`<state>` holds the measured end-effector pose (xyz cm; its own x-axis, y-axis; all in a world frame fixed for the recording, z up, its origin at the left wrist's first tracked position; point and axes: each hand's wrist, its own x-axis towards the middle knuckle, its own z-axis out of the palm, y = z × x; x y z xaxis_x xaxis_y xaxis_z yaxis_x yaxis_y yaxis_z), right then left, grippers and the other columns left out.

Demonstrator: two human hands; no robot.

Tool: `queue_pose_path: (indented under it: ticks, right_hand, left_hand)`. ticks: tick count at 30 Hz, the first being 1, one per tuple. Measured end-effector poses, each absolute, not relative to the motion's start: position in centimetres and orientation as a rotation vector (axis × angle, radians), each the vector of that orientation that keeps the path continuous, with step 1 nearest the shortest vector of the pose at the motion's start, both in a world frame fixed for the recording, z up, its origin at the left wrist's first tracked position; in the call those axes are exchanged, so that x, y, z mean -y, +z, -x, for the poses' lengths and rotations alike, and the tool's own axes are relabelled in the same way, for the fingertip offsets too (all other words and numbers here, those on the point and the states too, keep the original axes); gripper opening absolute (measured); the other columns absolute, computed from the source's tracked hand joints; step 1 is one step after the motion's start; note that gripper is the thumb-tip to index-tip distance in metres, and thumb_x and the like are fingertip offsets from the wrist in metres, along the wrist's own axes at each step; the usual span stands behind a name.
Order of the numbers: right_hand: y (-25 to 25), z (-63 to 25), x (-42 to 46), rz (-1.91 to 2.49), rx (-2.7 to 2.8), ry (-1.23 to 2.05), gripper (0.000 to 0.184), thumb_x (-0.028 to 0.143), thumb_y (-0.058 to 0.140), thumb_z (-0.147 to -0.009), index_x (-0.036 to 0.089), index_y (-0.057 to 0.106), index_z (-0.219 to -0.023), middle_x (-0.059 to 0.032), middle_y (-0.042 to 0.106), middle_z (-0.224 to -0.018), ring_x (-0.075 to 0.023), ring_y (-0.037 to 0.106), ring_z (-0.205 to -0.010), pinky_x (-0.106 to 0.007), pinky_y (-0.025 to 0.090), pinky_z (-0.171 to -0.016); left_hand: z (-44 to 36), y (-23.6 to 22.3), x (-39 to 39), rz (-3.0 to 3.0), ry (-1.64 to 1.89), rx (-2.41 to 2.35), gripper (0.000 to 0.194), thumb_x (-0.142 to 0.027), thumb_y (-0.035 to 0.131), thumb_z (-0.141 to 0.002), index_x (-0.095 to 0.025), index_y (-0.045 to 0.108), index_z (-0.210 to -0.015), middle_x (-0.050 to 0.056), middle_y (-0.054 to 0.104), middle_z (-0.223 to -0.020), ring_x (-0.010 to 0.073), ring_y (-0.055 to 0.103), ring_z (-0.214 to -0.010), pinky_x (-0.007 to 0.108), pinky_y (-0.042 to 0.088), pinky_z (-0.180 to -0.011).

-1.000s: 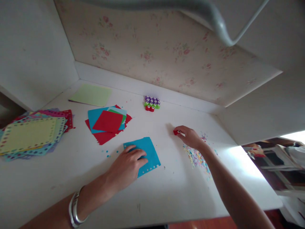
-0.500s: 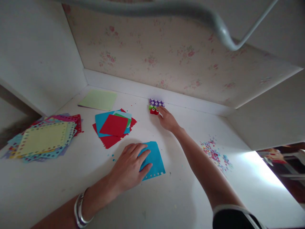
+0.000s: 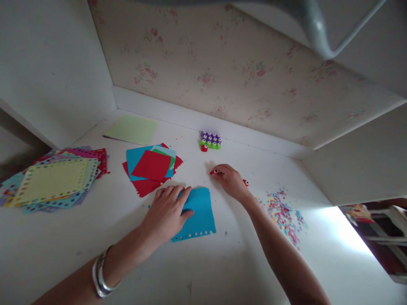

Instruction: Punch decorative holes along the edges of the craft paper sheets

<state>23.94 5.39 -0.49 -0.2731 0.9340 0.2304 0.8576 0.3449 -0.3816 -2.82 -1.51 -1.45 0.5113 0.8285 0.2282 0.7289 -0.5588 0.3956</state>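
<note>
A blue sheet of paper with a row of punched holes along its near edge lies in front of me. My left hand rests on its left side, thumb apart from the fingers. Between the fingertips of my right hand is a small red craft punch with a white, dark-centred top, beyond the sheet's upper right corner. Another red punch shows beside my right wrist, partly hidden. Further back stand rows of purple punches and green punches, with one red punch in front.
Red, blue and green sheets overlap left of centre. A pile of hole-edged coloured papers lies at far left, pale green sheets near the back wall. Scattered confetti lies right of my right forearm. A grey curved bar hangs overhead.
My right hand has come from the punch rows toward me, bringing a red punch. A second red punch now shows by the wrist. My left hand and the blue sheet have shifted slightly left.
</note>
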Motion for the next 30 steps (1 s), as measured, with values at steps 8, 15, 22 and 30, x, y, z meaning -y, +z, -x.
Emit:
queue_pose_path:
  ticks: [8,15,22,30]
  right_hand:
    - [-1.0,-23.2,5.6,1.49,1.703,0.75,0.023,0.033,0.063,-0.092,0.024,0.069,-0.112,-0.0074,0.071,-0.115,-0.0215,0.07,-0.102,-0.04,0.059,-0.092]
    - [-1.7,-22.1,7.5,1.337,1.464,0.885,0.018,0.032,0.071,-0.087,0.024,0.065,-0.103,-0.0057,0.066,-0.106,-0.0189,0.069,-0.096,-0.036,0.062,-0.086]
    - [-2.4,-22.5,7.4,1.279,1.406,0.932,0.021,0.028,0.071,-0.088,0.027,0.065,-0.108,-0.0056,0.061,-0.119,-0.0187,0.069,-0.1,-0.035,0.061,-0.087]
    - [-2.3,-22.6,7.4,1.274,1.401,0.928,0.02,0.026,0.071,-0.088,0.028,0.066,-0.107,-0.0053,0.062,-0.118,-0.0181,0.067,-0.1,-0.035,0.061,-0.087]
  left_hand:
    - [2.7,-2.1,1.7,-2.224,0.78,-1.349,0.063,-0.015,0.074,-0.077,-0.024,0.052,-0.135,0.014,0.035,-0.148,0.0331,0.051,-0.126,0.048,0.048,-0.105]
    - [2.5,-1.4,0.8,-1.861,0.908,-1.294,0.045,-0.032,0.071,-0.081,-0.021,0.06,-0.124,0.01,0.067,-0.121,0.0206,0.07,-0.087,0.032,0.059,-0.076]
    - [2.7,0.5,0.9,-1.745,0.745,-1.241,0.034,-0.051,0.053,-0.093,-0.023,0.07,-0.097,-0.001,0.075,-0.088,0.0184,0.069,-0.078,0.027,0.052,-0.07]
    - [2.7,0.1,0.7,-1.696,0.737,-1.272,0.037,-0.055,0.055,-0.09,-0.021,0.07,-0.095,0.001,0.074,-0.089,0.0206,0.068,-0.08,0.031,0.051,-0.073]
